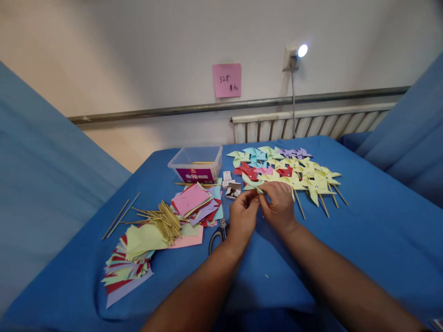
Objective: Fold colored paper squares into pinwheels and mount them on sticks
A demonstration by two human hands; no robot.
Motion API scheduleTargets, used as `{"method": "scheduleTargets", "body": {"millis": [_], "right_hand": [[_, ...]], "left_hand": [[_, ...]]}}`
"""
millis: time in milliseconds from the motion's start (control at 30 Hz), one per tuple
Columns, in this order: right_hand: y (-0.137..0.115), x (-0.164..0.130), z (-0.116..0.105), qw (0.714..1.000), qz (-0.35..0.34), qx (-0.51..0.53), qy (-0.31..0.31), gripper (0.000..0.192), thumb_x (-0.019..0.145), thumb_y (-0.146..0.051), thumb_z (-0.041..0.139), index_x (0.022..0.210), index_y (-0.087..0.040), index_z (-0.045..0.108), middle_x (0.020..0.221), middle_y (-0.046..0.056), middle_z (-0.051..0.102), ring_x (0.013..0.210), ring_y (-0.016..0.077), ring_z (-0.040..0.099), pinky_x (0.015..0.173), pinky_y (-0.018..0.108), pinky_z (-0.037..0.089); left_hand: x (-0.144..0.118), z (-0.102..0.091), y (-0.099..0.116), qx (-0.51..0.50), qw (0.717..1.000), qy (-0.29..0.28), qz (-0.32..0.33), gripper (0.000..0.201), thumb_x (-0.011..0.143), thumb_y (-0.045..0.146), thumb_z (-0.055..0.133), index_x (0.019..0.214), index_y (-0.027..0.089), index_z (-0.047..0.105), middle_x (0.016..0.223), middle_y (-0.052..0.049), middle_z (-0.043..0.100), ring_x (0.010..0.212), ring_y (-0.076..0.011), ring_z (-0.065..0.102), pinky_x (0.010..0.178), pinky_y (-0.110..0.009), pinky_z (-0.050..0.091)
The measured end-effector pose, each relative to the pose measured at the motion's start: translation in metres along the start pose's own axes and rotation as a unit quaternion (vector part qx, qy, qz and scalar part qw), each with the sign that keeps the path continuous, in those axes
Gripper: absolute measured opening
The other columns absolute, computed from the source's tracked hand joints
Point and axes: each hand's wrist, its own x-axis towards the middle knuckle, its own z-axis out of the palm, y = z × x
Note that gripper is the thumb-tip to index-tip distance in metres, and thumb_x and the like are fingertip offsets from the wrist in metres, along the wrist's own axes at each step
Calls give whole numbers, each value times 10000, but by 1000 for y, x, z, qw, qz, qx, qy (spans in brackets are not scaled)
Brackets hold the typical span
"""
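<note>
A pale green paper pinwheel (252,183) is between my two hands, with its folded blades rising above my fingertips. My right hand (281,205) pinches its right side. My left hand (243,214) is closed at its lower edge, fingertips against those of the right. Whether a stick is attached is hidden by my fingers. Just beyond my left hand stands a small open box (233,190) with shiny metal pins inside. Scissors (221,228) with dark handles lie beside my left wrist. Right behind my right hand are yellow pinwheels (316,185) on wooden sticks.
Left of the scissors lie stacked coloured paper squares (192,200), a heap of wooden sticks (166,221) and fanned cut paper (126,272). A clear plastic box (195,159) stands at the back. More pinwheels (256,154) lie at the far side of the blue-covered table (374,249).
</note>
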Motion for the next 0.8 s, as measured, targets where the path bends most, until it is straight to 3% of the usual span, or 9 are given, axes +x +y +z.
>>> {"method": "scheduleTargets", "body": {"millis": [133,233,467,667,800], "right_hand": [[-6,0,0,998,-43,-37,3,134,903,-187,540,961,-214,659,920,56,698,868,205,598,859,388,365],[-11,-1,0,997,-57,-47,2,163,916,-196,534,1008,-216,667,957,61,694,882,203,592,861,389,354],[-19,-4,-6,995,-54,-38,-81,319,917,-221,537,1229,-217,607,1107,89,656,1028,233,562,921,417,336],[-24,-4,-8,991,-61,-40,-110,319,916,-206,532,1226,-226,608,1181,83,645,1104,246,534,970,439,305],[-25,-5,-10,989,-76,-28,-121,333,916,-202,531,1242,-224,595,1211,85,639,1127,244,533,986,442,301]], "left_hand": [[-1,0,2,-6,1000,-2,8,131,696,189,692,817,151,724,797,-25,712,801,-168,630,798,-281,467],[-1,-2,2,-36,999,-2,1,202,666,177,721,865,146,732,823,-28,716,828,-174,626,821,-286,464],[3,-4,6,-180,983,-17,-33,157,724,227,718,839,123,738,862,-63,728,830,-169,639,850,-297,471],[9,-9,10,-222,971,38,-76,144,656,224,783,713,118,703,695,-20,681,671,-122,618,673,-230,462],[14,-12,7,-222,970,45,-88,193,620,245,803,720,114,702,686,-24,677,643,-121,613,643,-233,451]]}}
